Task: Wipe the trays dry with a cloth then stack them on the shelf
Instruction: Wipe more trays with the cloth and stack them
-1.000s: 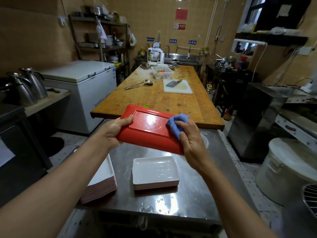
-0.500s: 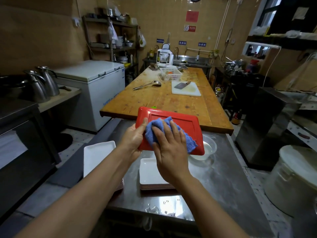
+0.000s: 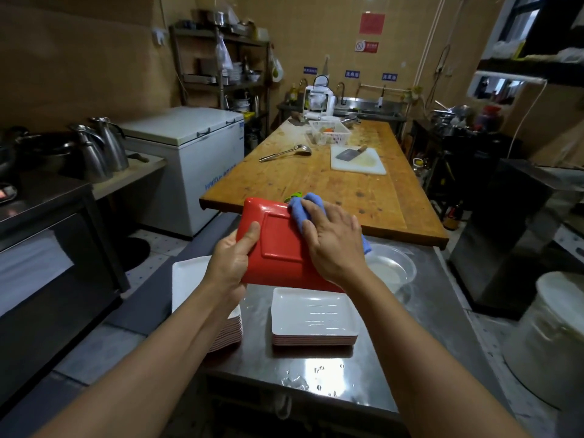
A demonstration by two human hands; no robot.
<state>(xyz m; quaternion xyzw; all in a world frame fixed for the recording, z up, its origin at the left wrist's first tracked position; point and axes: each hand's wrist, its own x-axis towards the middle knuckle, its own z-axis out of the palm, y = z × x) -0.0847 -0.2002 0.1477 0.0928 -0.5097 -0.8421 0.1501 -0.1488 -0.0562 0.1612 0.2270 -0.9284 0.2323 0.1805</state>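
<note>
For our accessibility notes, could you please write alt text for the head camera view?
A person's left hand holds a red tray underside up while the right hand presses a blue cloth against it. Below, two stacks of white trays sit on a wet steel counter.

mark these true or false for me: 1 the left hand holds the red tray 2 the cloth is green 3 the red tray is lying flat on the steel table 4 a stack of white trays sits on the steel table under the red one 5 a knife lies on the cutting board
1. True: the left hand grips the red tray at its left edge.
2. False: the cloth under the right hand is blue.
3. False: the red tray is held up in the air, above the steel table.
4. True: the stack of white trays sits there.
5. True: the knife lies on the cutting board.
</note>
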